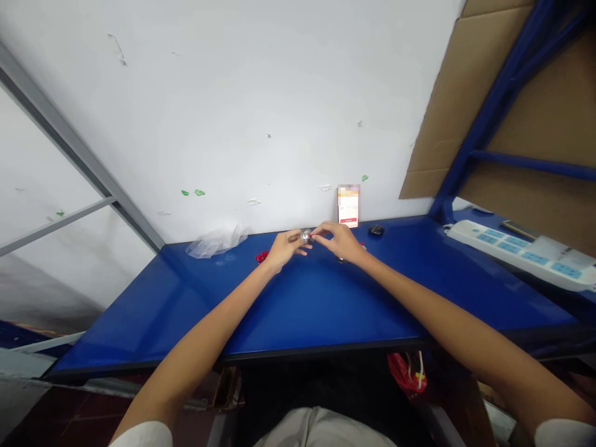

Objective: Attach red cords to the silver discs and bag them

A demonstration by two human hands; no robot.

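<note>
Above the blue table, my left hand [283, 248] grips a small shiny silver ball-like piece [306, 236] between its fingers. The fingers of my right hand [342, 241] are pinched at the right side of that piece, on a small red bit [311, 235] whose kind is too small to make out. A little heap of red pieces [262, 256] lies on the table just left of my left hand, partly covered by it. Under and behind my right hand, something small with red and silver parts [362, 246] shows only in part.
A lit phone [349, 206] leans against the white wall behind my hands. Near it sits a small black object [376, 230]. Crumpled clear plastic [216, 242] lies at the back left of the blue table [298, 310]. On the right are a white power strip [521, 253] and a blue frame [484, 118].
</note>
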